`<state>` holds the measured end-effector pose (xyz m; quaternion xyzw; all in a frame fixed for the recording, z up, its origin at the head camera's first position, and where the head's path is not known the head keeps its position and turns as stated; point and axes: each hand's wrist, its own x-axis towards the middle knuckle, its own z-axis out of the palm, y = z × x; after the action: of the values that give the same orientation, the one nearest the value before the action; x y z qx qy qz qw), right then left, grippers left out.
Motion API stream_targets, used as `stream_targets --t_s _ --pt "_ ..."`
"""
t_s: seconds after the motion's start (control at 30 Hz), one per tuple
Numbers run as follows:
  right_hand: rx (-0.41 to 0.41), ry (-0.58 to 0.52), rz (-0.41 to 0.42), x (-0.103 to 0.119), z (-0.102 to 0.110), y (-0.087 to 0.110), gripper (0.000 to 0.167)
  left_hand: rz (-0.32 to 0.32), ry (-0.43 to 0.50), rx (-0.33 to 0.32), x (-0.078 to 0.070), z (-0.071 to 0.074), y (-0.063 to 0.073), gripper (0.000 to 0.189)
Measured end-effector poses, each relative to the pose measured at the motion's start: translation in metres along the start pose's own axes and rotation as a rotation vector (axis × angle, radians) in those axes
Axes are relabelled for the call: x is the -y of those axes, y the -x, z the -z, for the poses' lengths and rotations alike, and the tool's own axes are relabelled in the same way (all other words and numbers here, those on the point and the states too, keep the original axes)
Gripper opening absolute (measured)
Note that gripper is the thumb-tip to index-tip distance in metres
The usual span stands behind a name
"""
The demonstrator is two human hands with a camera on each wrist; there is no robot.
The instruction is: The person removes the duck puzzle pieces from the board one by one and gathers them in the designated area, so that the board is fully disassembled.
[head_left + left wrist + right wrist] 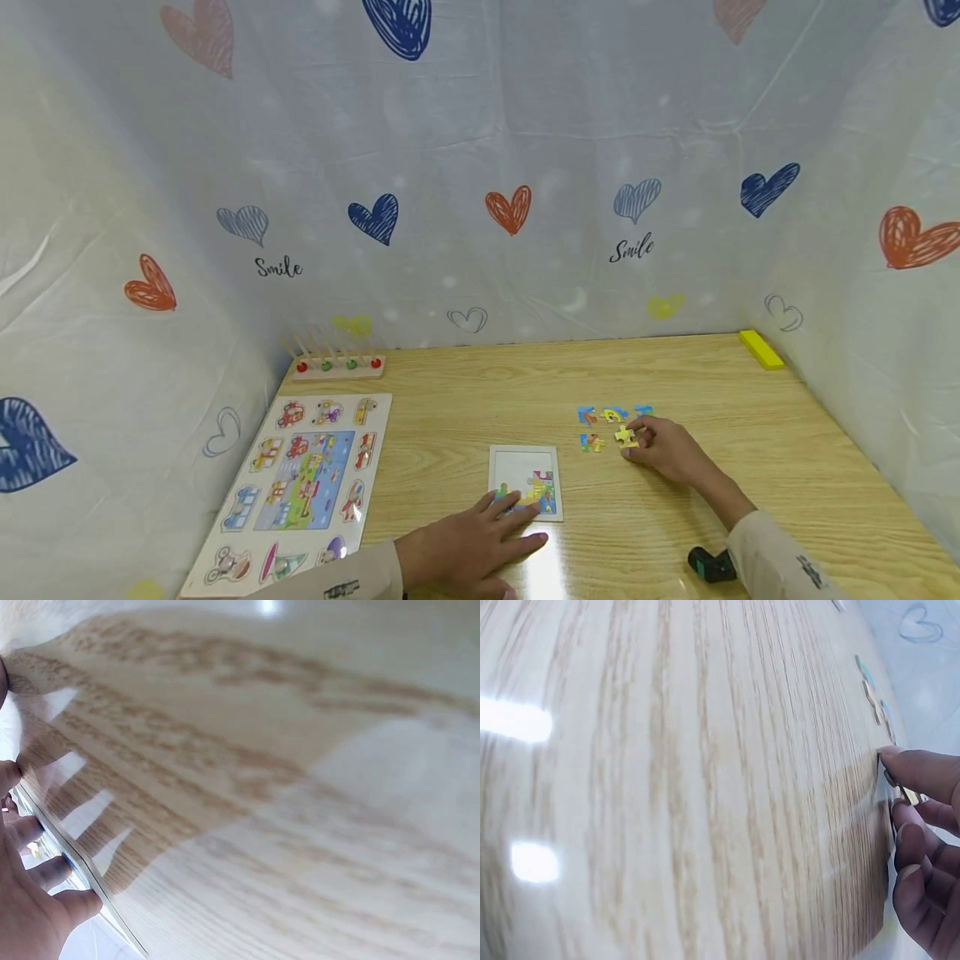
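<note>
My left hand (468,550) lies with spread, straight fingers over the lower edge of a small white puzzle tray (525,449). Joined colourful pieces (546,492) fill the tray's lower right part; some are hidden under the fingers. In the left wrist view, fingertips (88,901) rest on the tray's edge. To the right, my right hand (667,454) pinches a yellow puzzle piece (623,434) between thumb and fingers, low over the table. Several loose pieces (587,415) lie beside it. In the right wrist view the thumb (919,769) and curled fingers partly cover the piece.
A large picture-puzzle board (375,417) lies at the left. Behind it stands a wooden peg rack (339,373) with red and green beads. A yellow block (761,350) lies at the far right corner. A black object (711,565) sits by the right sleeve.
</note>
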<state>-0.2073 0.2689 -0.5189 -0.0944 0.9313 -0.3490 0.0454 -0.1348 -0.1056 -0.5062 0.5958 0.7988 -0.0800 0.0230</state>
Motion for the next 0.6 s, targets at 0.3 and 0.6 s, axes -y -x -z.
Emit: stream_targets --t_s 0.3,0.6 --pt "-0.014 0.041 -0.035 0.0008 -0.0013 -0.0021 0.037 0.003 0.019 0.012 0.0004 -0.0008 0.0005 0.068" --pt "-0.003 0.062 -0.059 0.0038 -0.0023 -0.0028 0.037 0.005 0.01 0.005 0.0002 0.0001 0.0004 0.068"
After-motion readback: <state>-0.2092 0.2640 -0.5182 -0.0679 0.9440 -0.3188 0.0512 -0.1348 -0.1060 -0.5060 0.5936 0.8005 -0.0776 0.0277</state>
